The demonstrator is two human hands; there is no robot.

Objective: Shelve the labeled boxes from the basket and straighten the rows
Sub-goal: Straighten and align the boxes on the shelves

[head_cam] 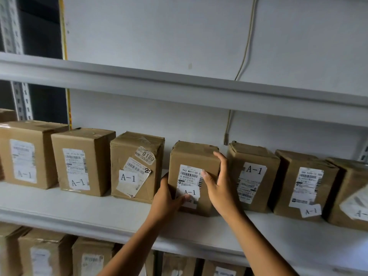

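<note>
On the white shelf a row of seven cardboard boxes is lined up toward the back edge, and the fourth box, near the middle of the shelf and apart from both neighbours, is grasped low on its left front corner by the left hand and round its right edge by the right hand. The step is judged best done by sliding it flat, front face squared to the shelf's front edge and level with its neighbours. "A-1" is read on every box, "942 M411-00" on the held one, and "0180" on the third box.
</note>
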